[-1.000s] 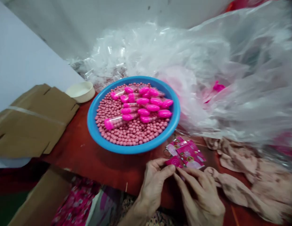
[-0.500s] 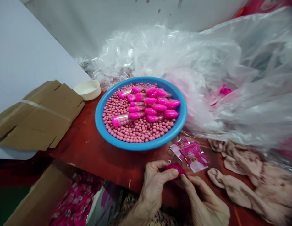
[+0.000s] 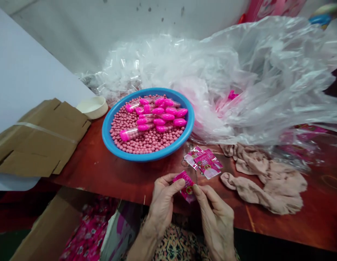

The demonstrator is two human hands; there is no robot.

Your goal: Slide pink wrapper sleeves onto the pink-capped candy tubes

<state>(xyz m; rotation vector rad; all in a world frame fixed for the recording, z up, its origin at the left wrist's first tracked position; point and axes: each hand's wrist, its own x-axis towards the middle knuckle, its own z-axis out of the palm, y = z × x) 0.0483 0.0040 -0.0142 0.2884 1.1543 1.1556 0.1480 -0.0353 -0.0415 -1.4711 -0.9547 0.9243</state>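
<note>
A small pink printed packet (image 3: 187, 189) is held up just above the table's front edge. My left hand (image 3: 163, 199) pinches its left side between thumb and fingers. At its right edge, the thumb and fingers of my right hand (image 3: 216, 214) are closed on it. Just beyond lie several similar packets (image 3: 208, 165) in an overlapping pile. Farther back, a blue basin (image 3: 143, 157) holds pink beads (image 3: 154, 144). On the beads rest several clear tubes with bright pink ends (image 3: 159, 122).
Crumpled beige cloth (image 3: 268, 181) lies to the right. Clear plastic bags (image 3: 255, 72) spread along the back. Flattened cardboard (image 3: 40, 137) and a white dish (image 3: 93, 107) stand left. Below the table edge, a cardboard box (image 3: 54, 221) contains shiny pink packets (image 3: 88, 232).
The view has shifted right, so things appear farther left. The packet between my hands has turned, and more of its printed face shows. Both hands still grip it.
</note>
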